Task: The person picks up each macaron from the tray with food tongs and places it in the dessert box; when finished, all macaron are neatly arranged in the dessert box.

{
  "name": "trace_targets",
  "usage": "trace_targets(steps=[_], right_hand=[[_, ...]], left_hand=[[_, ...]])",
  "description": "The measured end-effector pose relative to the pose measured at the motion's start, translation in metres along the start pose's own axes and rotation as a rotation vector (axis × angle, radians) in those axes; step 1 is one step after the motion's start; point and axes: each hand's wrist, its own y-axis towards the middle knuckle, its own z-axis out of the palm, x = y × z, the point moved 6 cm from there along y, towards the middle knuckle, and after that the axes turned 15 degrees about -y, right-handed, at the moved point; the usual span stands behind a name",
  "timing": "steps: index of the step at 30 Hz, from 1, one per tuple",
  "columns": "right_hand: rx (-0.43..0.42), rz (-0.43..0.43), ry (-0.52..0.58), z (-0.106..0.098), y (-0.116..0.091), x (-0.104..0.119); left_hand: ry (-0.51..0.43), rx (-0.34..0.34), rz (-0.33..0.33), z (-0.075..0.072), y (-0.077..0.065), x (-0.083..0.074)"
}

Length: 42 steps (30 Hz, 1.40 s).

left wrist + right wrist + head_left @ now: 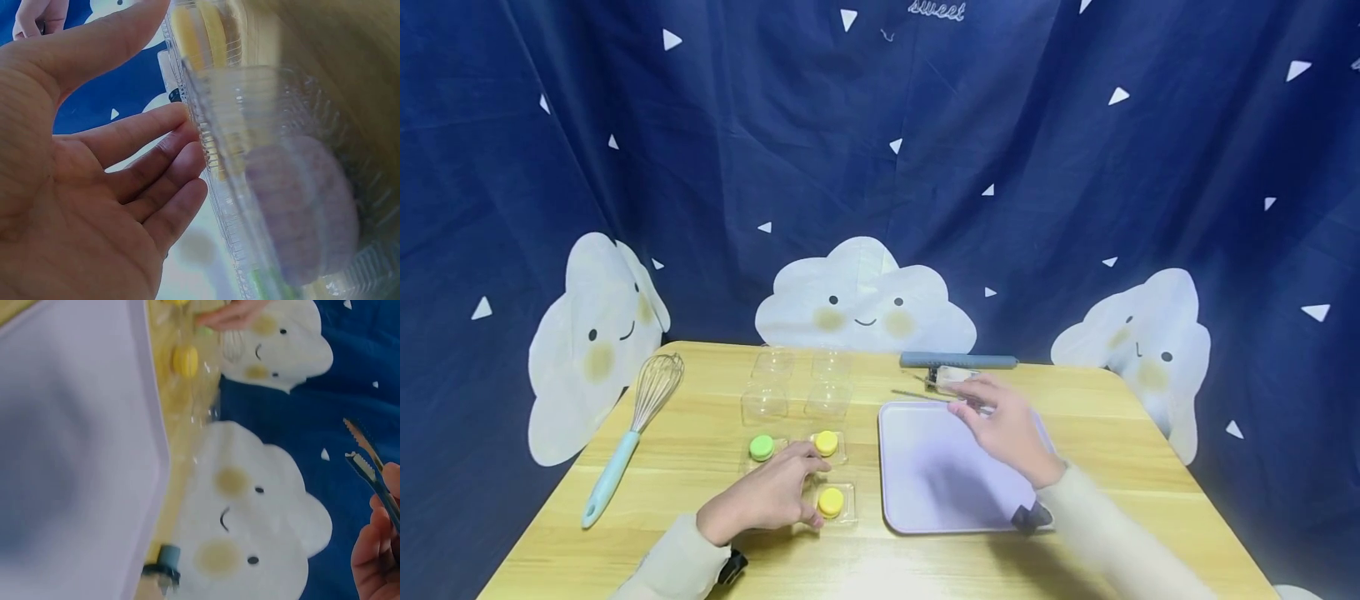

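My left hand (767,492) lies at the side of a clear plastic box (850,492), its relaxed fingertips touching the rim in the left wrist view. In the box are a green macaron (762,447), a back yellow macaron (826,442) and a front yellow macaron (831,502). A purple macaron (303,212) shows through the plastic in the left wrist view; my left hand hides it from the head camera. Above the back of a lavender tray (955,475), my right hand (1003,425) grips metal tongs (369,465) with serrated tips. The tips stand apart, nothing between them.
The box's clear lid (797,387) stretches behind the macarons. A whisk (632,433) with a light blue handle lies on the left of the wooden table (1112,467). At the back are a blue-grey rod (958,361) and a partly hidden black-and-white object (951,377).
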Motion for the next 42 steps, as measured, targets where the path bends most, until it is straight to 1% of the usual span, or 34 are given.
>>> trace_targets(steps=[2, 4, 7, 10, 13, 20, 28, 33, 36, 42], right_hand=[[-0.037, 0.033, 0.007, -0.007, 0.001, -0.01], [-0.092, 0.055, 0.031, -0.015, 0.003, -0.019], [-0.166, 0.097, 0.019, -0.028, 0.004, -0.034], [-0.208, 0.155, -0.01, -0.039, 0.003, -0.047], [-0.216, 0.213, -0.048, -0.048, 0.003, -0.059], [-0.267, 0.283, -0.084, -0.065, -0.002, -0.081], [-0.306, 0.432, -0.139, -0.08, -0.012, -0.108], [-0.32, 0.507, -0.17, -0.087, -0.02, -0.123], [-0.325, 0.551, -0.168, -0.089, -0.026, -0.131], [-0.315, 0.651, -0.18, -0.091, -0.039, -0.145]], left_hand=[[-0.003, -0.002, -0.001, 0.0, 0.0, 0.0], [-0.009, -0.003, 0.001, 0.001, -0.001, -0.001], [-0.013, -0.003, 0.001, 0.001, -0.001, -0.001], [-0.011, 0.0, 0.001, 0.0, -0.001, -0.002], [-0.012, 0.001, -0.002, -0.001, -0.001, -0.002], [0.003, -0.004, -0.001, 0.0, -0.001, -0.001], [0.01, -0.003, 0.003, 0.0, 0.0, 0.0], [0.014, -0.004, 0.01, 0.0, 0.0, 0.0], [0.016, -0.006, 0.009, -0.001, 0.0, 0.0], [0.012, -0.009, 0.008, 0.0, -0.001, -0.001]])
